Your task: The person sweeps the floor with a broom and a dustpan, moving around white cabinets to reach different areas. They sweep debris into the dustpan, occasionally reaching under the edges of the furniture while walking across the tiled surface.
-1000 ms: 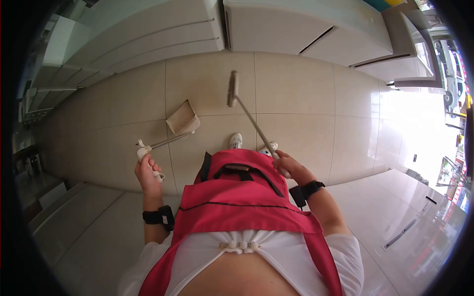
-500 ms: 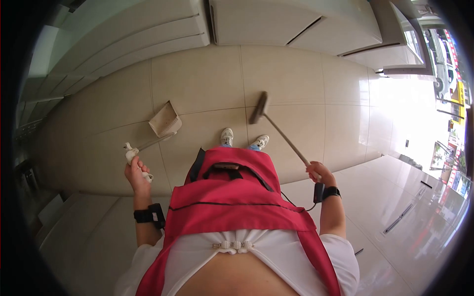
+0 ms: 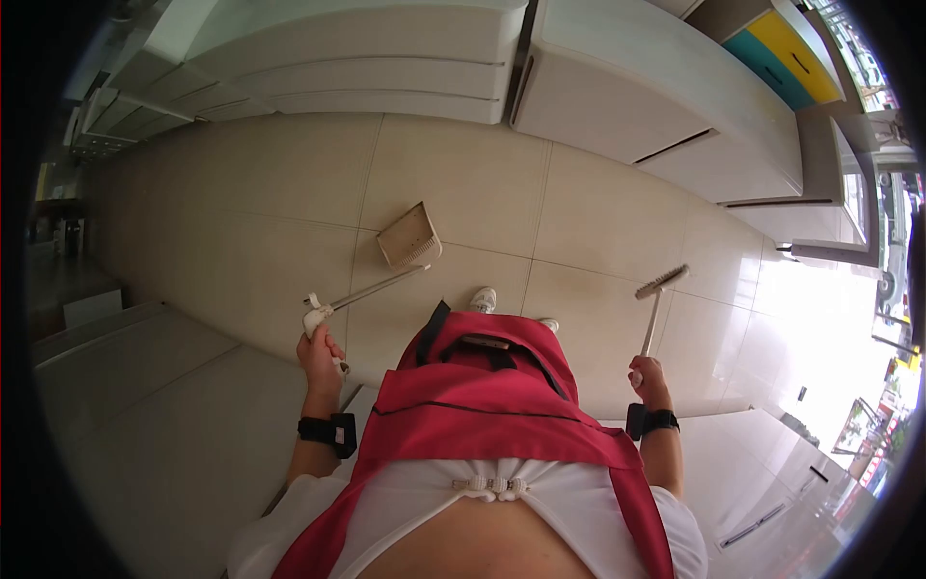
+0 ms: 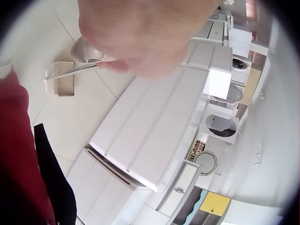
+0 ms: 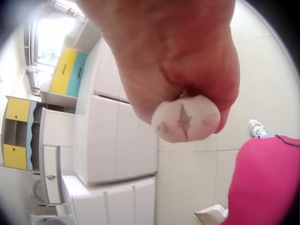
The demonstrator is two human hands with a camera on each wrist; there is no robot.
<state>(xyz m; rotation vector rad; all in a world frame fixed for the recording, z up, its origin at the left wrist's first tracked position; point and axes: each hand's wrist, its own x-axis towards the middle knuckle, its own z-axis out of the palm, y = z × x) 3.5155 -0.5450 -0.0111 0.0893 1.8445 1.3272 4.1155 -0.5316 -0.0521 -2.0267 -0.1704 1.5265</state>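
Note:
My left hand (image 3: 318, 355) grips the white handle (image 3: 315, 317) of a long-handled dustpan. Its beige pan (image 3: 407, 237) rests on the tiled floor, ahead and left of my shoes, its ribbed side toward me. In the left wrist view the hand (image 4: 136, 37) covers most of the grip, and the pan (image 4: 67, 84) shows beyond. Out to the right, my right hand (image 3: 652, 380) holds a broom by the top of its pale stick (image 3: 653, 323). The bristled broom head (image 3: 663, 281) is angled, close over the floor. A rounded white handle end (image 5: 187, 121) pokes out of the right fist (image 5: 178, 56).
White cabinets (image 3: 386, 72) run along the far side of the floor, with yellow and teal doors (image 3: 796, 53) at far right. Glossy white panels (image 3: 752, 482) lie behind me on the right. My shoes (image 3: 483, 300) stand under a red apron (image 3: 473, 396).
The broom has swept from in front of my shoes out to the right, my right hand moving outward with it. The dustpan stays ahead-left in my left hand; the head view has shifted.

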